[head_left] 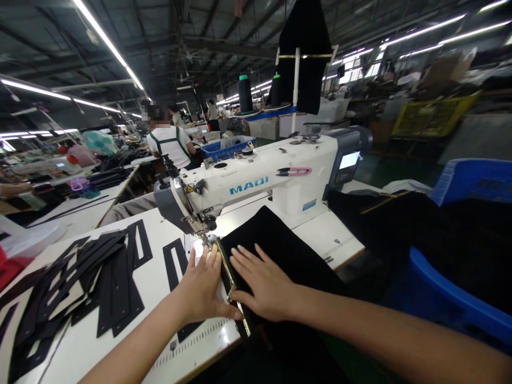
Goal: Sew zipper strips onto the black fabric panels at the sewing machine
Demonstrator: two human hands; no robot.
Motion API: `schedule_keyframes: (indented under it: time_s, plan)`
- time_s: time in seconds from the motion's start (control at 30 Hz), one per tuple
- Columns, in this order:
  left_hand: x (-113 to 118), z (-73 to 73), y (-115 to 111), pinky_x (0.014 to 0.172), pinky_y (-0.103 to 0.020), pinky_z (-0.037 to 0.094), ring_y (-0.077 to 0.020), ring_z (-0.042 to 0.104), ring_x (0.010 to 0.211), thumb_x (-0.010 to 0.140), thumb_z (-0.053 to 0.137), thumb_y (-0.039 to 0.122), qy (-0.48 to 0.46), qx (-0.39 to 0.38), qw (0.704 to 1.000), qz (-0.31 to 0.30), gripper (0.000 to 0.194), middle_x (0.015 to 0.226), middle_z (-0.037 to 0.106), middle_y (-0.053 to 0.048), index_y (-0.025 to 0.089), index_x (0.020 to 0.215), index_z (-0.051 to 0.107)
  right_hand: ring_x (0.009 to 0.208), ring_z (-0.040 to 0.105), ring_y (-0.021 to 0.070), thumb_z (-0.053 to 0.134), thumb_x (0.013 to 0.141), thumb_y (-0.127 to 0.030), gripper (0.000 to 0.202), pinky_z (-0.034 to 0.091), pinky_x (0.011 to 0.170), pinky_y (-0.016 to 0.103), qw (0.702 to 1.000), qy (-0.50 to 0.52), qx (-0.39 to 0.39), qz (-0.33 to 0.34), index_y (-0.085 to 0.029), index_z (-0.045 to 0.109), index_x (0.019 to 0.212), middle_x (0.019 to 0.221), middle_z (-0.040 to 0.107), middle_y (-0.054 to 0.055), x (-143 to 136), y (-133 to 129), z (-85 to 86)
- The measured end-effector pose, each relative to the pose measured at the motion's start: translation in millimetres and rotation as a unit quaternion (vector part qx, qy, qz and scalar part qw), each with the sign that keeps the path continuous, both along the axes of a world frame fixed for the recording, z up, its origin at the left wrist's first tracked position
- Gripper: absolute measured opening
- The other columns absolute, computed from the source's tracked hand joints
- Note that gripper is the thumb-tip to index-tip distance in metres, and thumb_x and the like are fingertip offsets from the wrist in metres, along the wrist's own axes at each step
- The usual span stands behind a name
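A black fabric panel (268,229) with a gold-toothed zipper (226,266) along its left edge lies on the bed of a white sewing machine (256,176). My left hand (204,285) rests at the zipper's left side, fingertips close to the lit presser foot (206,241), its fingers stretched out. On the panel just right of the zipper, my right hand (264,282) lies flat with fingers spread; its thumb is near the gold zipper pull (231,288). The panel's lower part hangs over the table's front edge.
Black cut strips with slots (116,288) are heaped on the left of the white table (192,362). Blue crates (452,298) with black fabric stand at the right. Thread cones (245,93) sit behind the machine, and a co-worker (170,141) is farther back.
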State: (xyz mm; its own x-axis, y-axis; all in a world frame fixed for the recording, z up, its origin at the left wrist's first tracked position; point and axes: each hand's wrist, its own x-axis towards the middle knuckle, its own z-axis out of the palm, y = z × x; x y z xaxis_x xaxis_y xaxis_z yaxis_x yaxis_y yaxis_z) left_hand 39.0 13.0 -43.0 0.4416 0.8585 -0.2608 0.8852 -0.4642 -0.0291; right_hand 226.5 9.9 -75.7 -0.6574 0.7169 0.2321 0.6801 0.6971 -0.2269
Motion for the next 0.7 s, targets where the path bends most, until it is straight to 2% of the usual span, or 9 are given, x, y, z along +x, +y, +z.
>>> schedule_keyframes:
  time_s: [0.1,0.2,0.27,0.3,0.4,0.47,0.57,0.63,0.7]
  plan:
    - [-3,-1.7,0,0.105,-0.060,0.003,-0.0425,0.010,0.132,0.050,0.047,0.085,-0.018,0.010,1.000,-0.004,0.124,0.144,0.016,-0.026,0.005,0.140,0.022,0.135,0.015,0.0227,0.025,0.089,-0.059,0.073,0.014,0.110,0.045,0.994,-0.025,-0.020,-0.105,-0.007,0.025,0.140,0.146,0.019,0.012,48,8,-26.7]
    - [-3,0.1,-1,0.104,-0.061,0.002,-0.0422,0.010,0.132,0.051,0.046,0.086,-0.020,0.001,1.000,-0.002,0.123,0.144,0.015,-0.026,0.004,0.140,0.021,0.133,0.021,0.0268,0.032,0.089,-0.053,0.069,0.017,0.109,0.048,0.977,-0.083,-0.022,-0.196,-0.003,0.031,0.137,0.143,0.026,0.017,82,20,-23.3]
    - [-2,2.3,-3,0.104,-0.062,0.002,-0.0421,0.009,0.132,0.051,0.047,0.085,-0.022,-0.007,1.000,0.000,0.124,0.144,0.014,-0.027,0.003,0.140,0.020,0.131,0.027,0.0316,0.040,0.087,-0.046,0.065,0.019,0.107,0.051,0.967,-0.118,-0.003,-0.227,0.002,0.039,0.132,0.138,0.033,0.023,75,26,-7.6]
    - [-1,3.3,-3,0.104,-0.062,0.003,-0.0421,0.009,0.133,0.051,0.049,0.084,-0.025,-0.010,1.000,0.000,0.125,0.143,0.013,-0.028,0.002,0.140,0.019,0.130,0.028,0.0322,0.042,0.087,-0.042,0.062,0.019,0.107,0.051,0.969,-0.118,0.022,-0.218,0.002,0.042,0.130,0.137,0.035,0.024,63,29,0.7]
    - [-1,5.9,-6,0.104,-0.062,0.004,-0.0418,0.009,0.133,0.049,0.053,0.082,-0.038,-0.010,0.999,-0.001,0.128,0.143,0.014,-0.029,0.000,0.140,0.017,0.134,0.022,0.0251,0.034,0.091,-0.041,0.057,0.013,0.110,0.045,0.989,-0.056,0.096,-0.094,-0.004,0.038,0.134,0.142,0.030,0.017,22,41,12.5]
    - [0,6.9,-7,0.104,-0.061,0.003,-0.0413,0.009,0.133,0.050,0.054,0.081,-0.037,-0.013,0.999,0.005,0.128,0.143,0.013,-0.029,-0.001,0.140,0.016,0.135,0.018,0.0212,0.028,0.091,-0.049,0.062,0.011,0.111,0.043,0.996,-0.041,0.065,-0.036,-0.008,0.033,0.137,0.144,0.027,0.012,13,57,4.9]
    - [0,7.4,-8,0.105,-0.060,0.001,-0.0408,0.005,0.133,0.051,0.053,0.082,-0.022,-0.026,0.999,0.021,0.128,0.144,0.009,-0.028,-0.002,0.140,0.015,0.135,0.018,0.0227,0.027,0.089,-0.056,0.069,0.018,0.109,0.043,0.994,-0.065,-0.015,-0.092,-0.008,0.027,0.140,0.146,0.022,0.012,32,85,-15.0]
    - [1,7.5,-7,0.105,-0.059,0.000,-0.0404,0.004,0.134,0.052,0.053,0.081,-0.018,-0.032,0.999,0.023,0.127,0.145,0.008,-0.027,-0.002,0.140,0.013,0.133,0.021,0.0281,0.031,0.090,-0.051,0.068,0.021,0.107,0.046,0.987,-0.064,-0.021,-0.144,-0.003,0.030,0.138,0.144,0.024,0.019,44,96,-21.4]
    - [2,8.0,-5,0.105,-0.060,0.000,-0.0402,0.005,0.134,0.054,0.054,0.078,-0.022,-0.033,0.999,0.022,0.125,0.145,0.008,-0.027,-0.001,0.140,0.012,0.133,0.020,0.0309,0.034,0.090,-0.044,0.063,0.018,0.107,0.049,0.985,-0.058,-0.005,-0.163,-0.001,0.034,0.135,0.142,0.026,0.022,39,93,-20.5]
